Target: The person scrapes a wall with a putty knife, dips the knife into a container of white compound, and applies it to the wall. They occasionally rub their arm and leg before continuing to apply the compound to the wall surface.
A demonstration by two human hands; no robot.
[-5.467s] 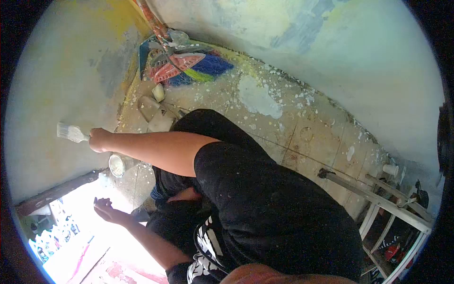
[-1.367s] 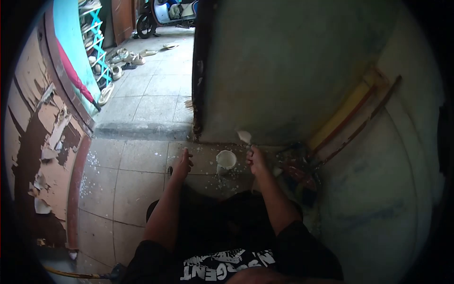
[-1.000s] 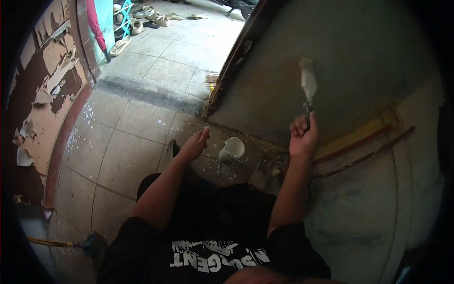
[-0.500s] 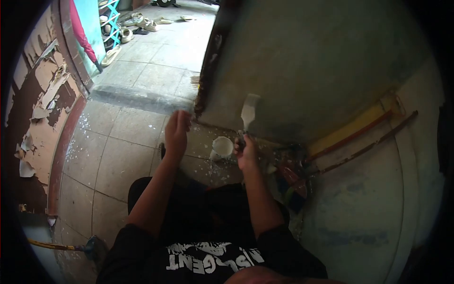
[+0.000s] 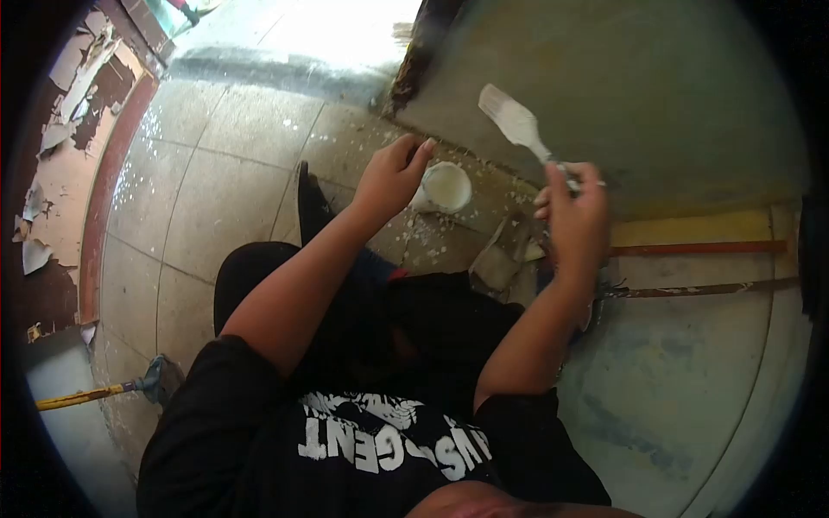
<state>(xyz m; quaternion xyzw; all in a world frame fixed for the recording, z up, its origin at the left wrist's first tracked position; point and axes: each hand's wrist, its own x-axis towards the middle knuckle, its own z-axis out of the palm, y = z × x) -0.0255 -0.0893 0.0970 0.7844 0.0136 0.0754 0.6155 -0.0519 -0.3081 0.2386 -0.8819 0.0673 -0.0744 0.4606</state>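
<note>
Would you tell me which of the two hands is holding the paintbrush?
The right hand grips the paintbrush; the left hand is empty, beside the white cup.

Prob. home under reno: peeling wall (image 5: 52, 173), paint-flecked tiles (image 5: 216, 190), paintbrush (image 5: 511, 119).

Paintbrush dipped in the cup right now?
No, the right hand holds the paintbrush raised before the wall, its bristles well clear of the cup on the floor.
</note>
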